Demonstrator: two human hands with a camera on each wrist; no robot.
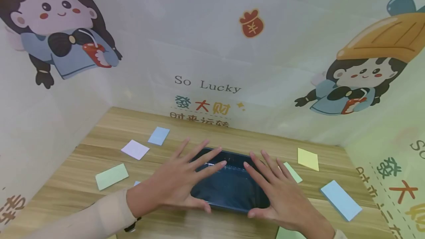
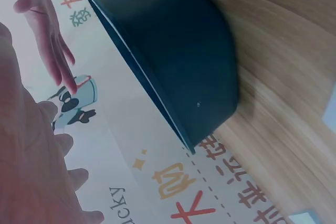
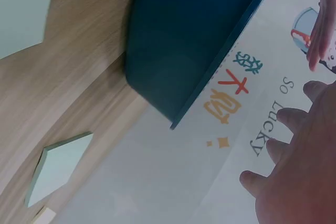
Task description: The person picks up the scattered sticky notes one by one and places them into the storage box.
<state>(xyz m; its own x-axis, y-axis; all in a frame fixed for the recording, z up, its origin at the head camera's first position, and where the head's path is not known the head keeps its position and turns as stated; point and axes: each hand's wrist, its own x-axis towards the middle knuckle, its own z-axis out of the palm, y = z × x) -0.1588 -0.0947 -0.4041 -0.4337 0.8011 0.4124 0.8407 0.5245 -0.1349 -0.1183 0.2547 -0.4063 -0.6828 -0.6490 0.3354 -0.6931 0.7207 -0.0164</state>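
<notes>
- Sitting at the table's middle, the dark tray (image 1: 229,185) lies right under your hands, with its long sides running from nine to three o'clock.
- Looking into the tray, you see only a glossy dark floor with glare on it; nothing appears to lie inside, though your palms cover both ends.
- Hovering over the nine o'clock end, your left hand (image 1: 180,182) has its fingers spread and straight, gripping nothing; whether the palm touches the rim cannot be told.
- Mirroring it at the three o'clock end, your right hand (image 1: 275,191) is also splayed flat, thumb near the front rim, holding nothing.
- Pressing down on one end alone could tip the shallow tray or make it skid on the smooth wooden table (image 1: 66,187).
- Sweeping outward, your right hand could brush the green note (image 1: 292,172) lying just beside it at two o'clock.
- Scattering is a risk for the other notes too: a lilac note (image 1: 135,149) and blue note (image 1: 158,135) at ten o'clock, a yellow note (image 1: 308,159) at two.
</notes>
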